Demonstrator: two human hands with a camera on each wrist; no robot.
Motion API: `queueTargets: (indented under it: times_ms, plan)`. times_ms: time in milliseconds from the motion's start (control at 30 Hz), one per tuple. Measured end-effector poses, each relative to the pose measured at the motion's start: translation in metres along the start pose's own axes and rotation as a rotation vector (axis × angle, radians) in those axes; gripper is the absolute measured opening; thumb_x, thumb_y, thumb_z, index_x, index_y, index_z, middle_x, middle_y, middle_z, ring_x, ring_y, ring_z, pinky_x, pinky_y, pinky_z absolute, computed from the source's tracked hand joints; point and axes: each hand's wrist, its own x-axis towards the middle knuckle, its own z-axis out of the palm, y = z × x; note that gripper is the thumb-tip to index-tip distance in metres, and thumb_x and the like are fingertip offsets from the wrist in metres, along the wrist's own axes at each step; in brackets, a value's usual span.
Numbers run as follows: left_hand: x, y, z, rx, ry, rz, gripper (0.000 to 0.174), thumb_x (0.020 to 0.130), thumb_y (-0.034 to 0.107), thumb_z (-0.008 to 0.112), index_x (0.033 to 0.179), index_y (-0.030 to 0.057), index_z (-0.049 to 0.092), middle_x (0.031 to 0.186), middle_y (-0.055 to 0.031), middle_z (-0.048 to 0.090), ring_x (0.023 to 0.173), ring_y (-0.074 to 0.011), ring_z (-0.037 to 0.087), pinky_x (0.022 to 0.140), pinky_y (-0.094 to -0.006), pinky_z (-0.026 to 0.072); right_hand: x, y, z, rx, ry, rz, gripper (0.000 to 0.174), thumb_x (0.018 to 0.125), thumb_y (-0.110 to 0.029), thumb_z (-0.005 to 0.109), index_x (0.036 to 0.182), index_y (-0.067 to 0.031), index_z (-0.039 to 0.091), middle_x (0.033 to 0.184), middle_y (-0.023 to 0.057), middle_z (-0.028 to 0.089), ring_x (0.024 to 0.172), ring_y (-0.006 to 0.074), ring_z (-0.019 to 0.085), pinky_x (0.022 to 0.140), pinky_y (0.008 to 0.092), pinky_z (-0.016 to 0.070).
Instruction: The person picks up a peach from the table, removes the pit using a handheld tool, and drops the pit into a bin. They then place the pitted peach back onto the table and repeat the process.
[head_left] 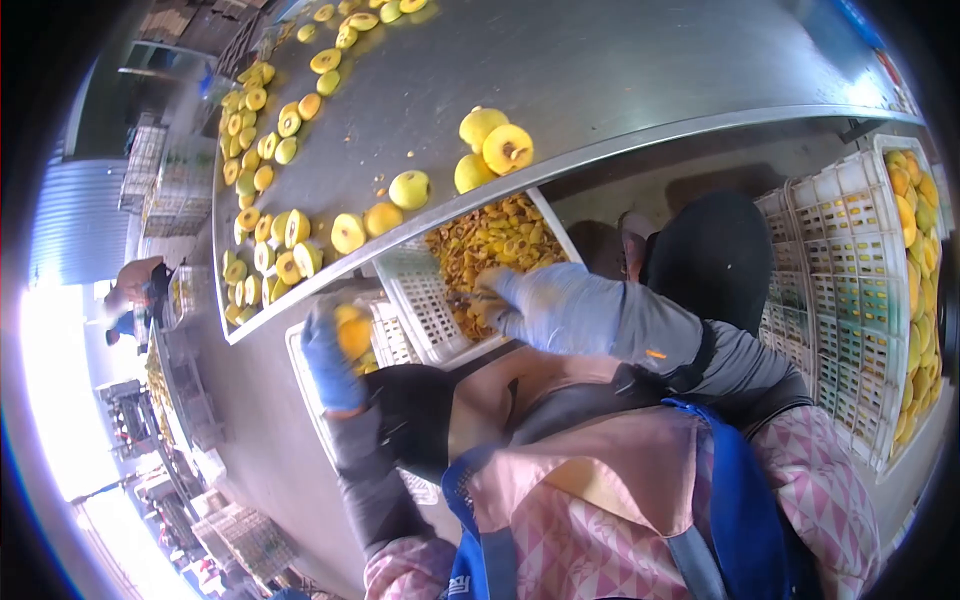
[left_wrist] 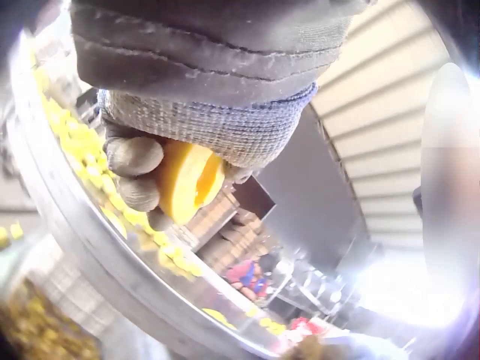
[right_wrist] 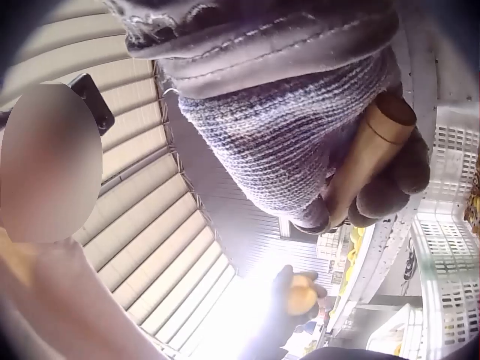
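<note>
My left hand (head_left: 328, 362), in a blue knit glove, is held up below the steel table's edge and grips a yellow-orange peach piece (head_left: 353, 331). The left wrist view shows its fingers (left_wrist: 133, 174) curled round that peach piece (left_wrist: 187, 180). My right hand (head_left: 497, 296), also gloved, is over a white crate (head_left: 425, 305) filled with peach pits and scraps (head_left: 490, 245). In the right wrist view the right hand's fingers (right_wrist: 379, 196) wrap a tan wooden tool handle (right_wrist: 373, 154); the tool's working end is hidden.
A steel table (head_left: 600, 80) carries many halved yellow peaches (head_left: 262, 160), with a few (head_left: 495, 145) close to its near edge. A white crate (head_left: 840, 290) of whole yellow fruit stands at the right. More crates and another person (head_left: 140, 285) are at the left.
</note>
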Motion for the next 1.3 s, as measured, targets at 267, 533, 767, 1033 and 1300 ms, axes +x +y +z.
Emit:
queueTargets:
  times_ms: [267, 533, 767, 1033, 1300]
  plan:
    - [0.063, 0.032, 0.000, 0.889, -0.131, 0.448, 0.035, 0.081, 0.012, 0.068, 0.115, 0.0058, 0.065, 0.120, -0.0156, 0.062, 0.113, -0.0331, 0.058, 0.098, -0.0396, 0.0456, -0.006, -0.011, -0.022, 0.005, -0.032, -0.062, 0.032, 0.091, -0.029, 0.059, 0.105, -0.0001, 0.058, 0.072, 0.0208, 0.065, 0.070, 0.0349, 0.068, 0.061, 0.0441, 0.0529]
    - [0.194, 0.046, 0.198, 0.938, -0.666, 0.997, 0.052, 0.077, 0.007, 0.068, 0.128, 0.0177, 0.060, 0.133, -0.0108, 0.056, 0.121, -0.0318, 0.054, 0.102, -0.0369, 0.0445, -0.002, 0.000, -0.031, 0.040, 0.095, -0.010, 0.036, 0.092, -0.034, 0.061, 0.105, -0.0002, 0.059, 0.073, 0.0197, 0.065, 0.068, 0.0353, 0.067, 0.060, 0.0420, 0.0537]
    - [0.196, 0.037, 0.159, 0.127, -0.771, 0.193, 0.064, 0.079, 0.001, 0.065, 0.140, 0.0056, 0.046, 0.131, -0.0156, 0.056, 0.116, -0.0308, 0.058, 0.100, -0.0365, 0.0473, -0.008, -0.004, -0.041, 0.174, 0.279, -0.038, 0.039, 0.093, -0.035, 0.059, 0.108, 0.0005, 0.056, 0.071, 0.0180, 0.065, 0.064, 0.0340, 0.067, 0.056, 0.0425, 0.0526]
    - [0.066, 0.032, 0.129, -0.985, -0.436, -0.197, 0.061, 0.096, 0.043, 0.049, 0.133, -0.0058, 0.045, 0.126, -0.0220, 0.057, 0.107, -0.0302, 0.062, 0.090, -0.0398, 0.0545, -0.001, -0.015, -0.030, 0.164, 0.352, -0.076, 0.036, 0.093, -0.034, 0.060, 0.110, -0.0018, 0.056, 0.071, 0.0183, 0.064, 0.061, 0.0355, 0.066, 0.055, 0.0426, 0.0541]
    - [0.016, 0.062, 0.144, -0.871, -0.249, 0.037, 0.043, 0.100, 0.029, 0.044, 0.130, -0.0013, 0.047, 0.120, -0.0181, 0.057, 0.115, -0.0266, 0.056, 0.101, -0.0375, 0.0434, 0.013, -0.010, -0.013, 0.127, 0.403, 0.005, 0.039, 0.094, -0.035, 0.059, 0.116, -0.0025, 0.054, 0.069, 0.0190, 0.063, 0.059, 0.0365, 0.064, 0.055, 0.0435, 0.0531]
